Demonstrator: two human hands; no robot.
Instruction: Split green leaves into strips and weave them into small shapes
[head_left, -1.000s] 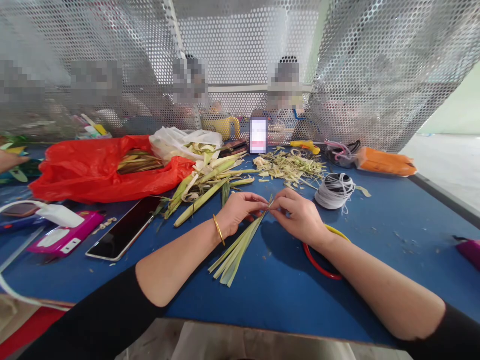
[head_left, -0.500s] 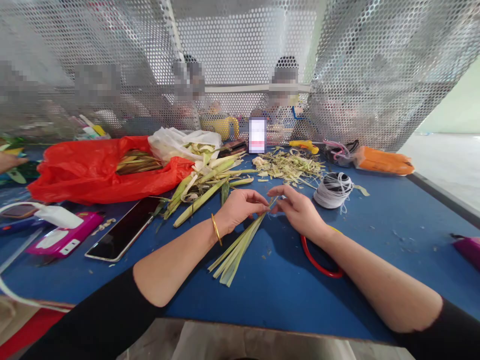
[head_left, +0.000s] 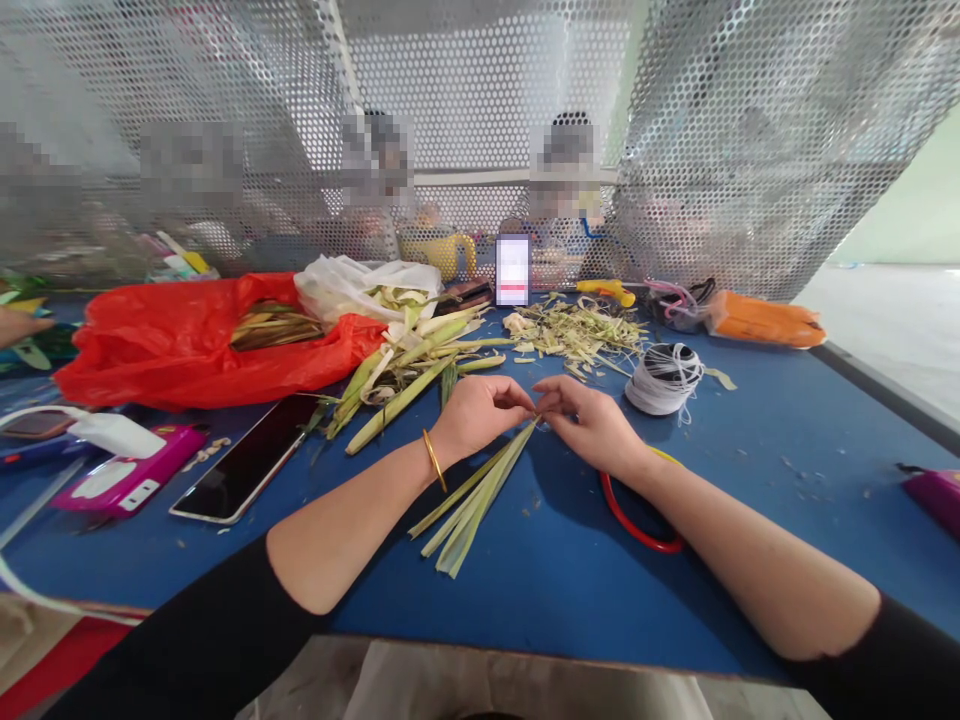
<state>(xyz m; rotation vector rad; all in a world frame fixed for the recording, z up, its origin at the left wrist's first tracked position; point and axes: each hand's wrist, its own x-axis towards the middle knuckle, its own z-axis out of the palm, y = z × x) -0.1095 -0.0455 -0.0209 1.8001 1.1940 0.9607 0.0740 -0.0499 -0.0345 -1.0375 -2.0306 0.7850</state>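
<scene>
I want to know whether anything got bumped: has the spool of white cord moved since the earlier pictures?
No; judged against the orange packet, the spool of white cord shows no clear shift.

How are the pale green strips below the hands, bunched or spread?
Both: the strips come together at the left hand and right hand, while their lower ends fan apart.
</scene>
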